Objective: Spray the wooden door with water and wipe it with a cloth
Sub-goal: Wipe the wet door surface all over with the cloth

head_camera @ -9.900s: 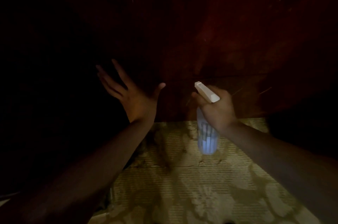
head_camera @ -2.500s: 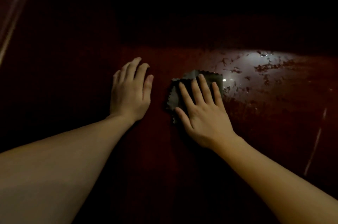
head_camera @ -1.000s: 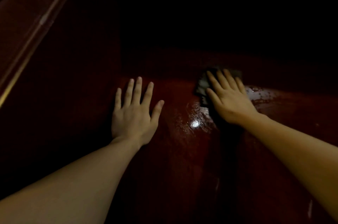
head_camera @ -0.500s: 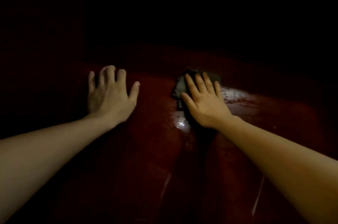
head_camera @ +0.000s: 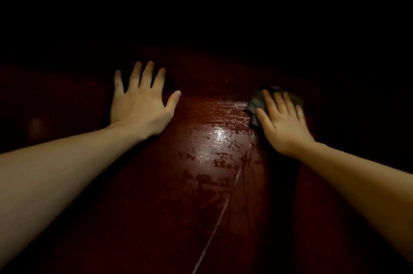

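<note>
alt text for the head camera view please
A person's right hand presses a dark cloth flat against a wet, dark red wooden door. The left hand rests open on the door beside it; the surroundings are too dark to make out.

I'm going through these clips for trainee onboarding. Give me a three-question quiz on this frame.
1. True or false: the left hand holds the cloth.
2. What lies under the right hand? A) spray bottle B) cloth C) nothing
3. Fill in: the wet sheen on the door lies ___ the two hands.

Key: 1 false; 2 B; 3 between.
</note>
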`<state>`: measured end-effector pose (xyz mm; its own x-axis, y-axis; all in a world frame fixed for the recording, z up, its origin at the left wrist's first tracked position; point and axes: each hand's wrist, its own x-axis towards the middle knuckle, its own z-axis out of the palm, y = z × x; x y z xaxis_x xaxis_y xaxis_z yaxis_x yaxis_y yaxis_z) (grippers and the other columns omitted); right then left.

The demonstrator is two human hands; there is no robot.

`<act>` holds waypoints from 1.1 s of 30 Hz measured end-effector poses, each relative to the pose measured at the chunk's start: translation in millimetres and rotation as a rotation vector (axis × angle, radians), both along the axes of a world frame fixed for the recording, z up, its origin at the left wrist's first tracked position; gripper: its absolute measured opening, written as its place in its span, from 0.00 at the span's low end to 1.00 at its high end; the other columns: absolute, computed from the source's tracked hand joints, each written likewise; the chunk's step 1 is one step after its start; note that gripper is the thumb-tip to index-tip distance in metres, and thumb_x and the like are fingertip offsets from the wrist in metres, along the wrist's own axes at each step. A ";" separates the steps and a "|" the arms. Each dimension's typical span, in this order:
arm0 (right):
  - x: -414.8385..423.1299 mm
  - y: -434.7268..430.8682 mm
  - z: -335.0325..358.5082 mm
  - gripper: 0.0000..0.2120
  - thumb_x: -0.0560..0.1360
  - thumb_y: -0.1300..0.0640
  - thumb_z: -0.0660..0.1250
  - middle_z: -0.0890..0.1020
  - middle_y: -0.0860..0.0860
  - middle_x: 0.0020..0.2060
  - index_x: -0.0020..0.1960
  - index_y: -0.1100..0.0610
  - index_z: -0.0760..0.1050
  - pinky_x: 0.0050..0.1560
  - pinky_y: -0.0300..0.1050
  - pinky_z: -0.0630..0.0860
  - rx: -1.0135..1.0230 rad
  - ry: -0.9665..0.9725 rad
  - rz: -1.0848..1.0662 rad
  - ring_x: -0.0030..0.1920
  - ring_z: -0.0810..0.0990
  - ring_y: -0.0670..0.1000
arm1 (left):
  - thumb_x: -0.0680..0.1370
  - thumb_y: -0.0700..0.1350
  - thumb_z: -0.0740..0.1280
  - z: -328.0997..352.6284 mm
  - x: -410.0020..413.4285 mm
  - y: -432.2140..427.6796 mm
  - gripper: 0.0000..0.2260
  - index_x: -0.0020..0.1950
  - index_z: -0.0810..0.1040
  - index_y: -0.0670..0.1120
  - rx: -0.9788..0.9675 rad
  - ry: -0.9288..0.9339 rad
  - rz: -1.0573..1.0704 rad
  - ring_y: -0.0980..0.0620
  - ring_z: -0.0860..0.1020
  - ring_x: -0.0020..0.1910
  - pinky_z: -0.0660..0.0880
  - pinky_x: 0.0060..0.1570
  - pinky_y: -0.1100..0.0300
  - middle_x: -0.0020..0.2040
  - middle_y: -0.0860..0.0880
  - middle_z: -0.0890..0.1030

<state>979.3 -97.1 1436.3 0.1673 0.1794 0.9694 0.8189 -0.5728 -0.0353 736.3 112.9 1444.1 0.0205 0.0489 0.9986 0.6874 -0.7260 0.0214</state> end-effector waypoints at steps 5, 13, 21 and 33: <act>61.5 -50.0 -11.6 0.40 0.76 0.30 0.35 0.45 0.51 0.84 0.84 0.45 0.42 0.82 0.56 0.38 0.046 0.080 -0.017 0.83 0.39 0.50 | 0.83 0.68 0.41 -2.4 0.3 0.9 0.34 0.86 0.53 0.53 0.022 -0.014 0.005 0.47 0.45 0.86 0.42 0.82 0.37 0.87 0.48 0.50; 26.3 -15.7 6.7 0.33 0.83 0.35 0.41 0.46 0.51 0.84 0.84 0.47 0.43 0.81 0.62 0.41 0.182 0.079 -0.044 0.83 0.42 0.54 | 0.83 0.68 0.38 -0.1 -0.6 3.7 0.33 0.85 0.53 0.55 0.020 -0.038 0.004 0.47 0.42 0.86 0.36 0.78 0.28 0.87 0.49 0.51; -114.7 99.5 46.7 0.31 0.84 0.36 0.43 0.45 0.49 0.84 0.84 0.44 0.42 0.80 0.61 0.36 -0.111 -0.288 0.107 0.83 0.38 0.53 | 0.78 0.67 0.31 -5.2 -4.2 1.3 0.38 0.85 0.55 0.57 0.025 -0.050 -0.087 0.49 0.44 0.86 0.39 0.80 0.33 0.86 0.53 0.52; 29.4 -22.1 32.9 0.38 0.77 0.29 0.38 0.47 0.49 0.84 0.83 0.42 0.42 0.81 0.56 0.39 0.031 -0.054 0.007 0.83 0.41 0.50 | 0.83 0.67 0.41 -3.0 -5.6 5.7 0.32 0.85 0.52 0.56 0.009 -0.021 0.033 0.48 0.43 0.86 0.42 0.81 0.33 0.87 0.52 0.49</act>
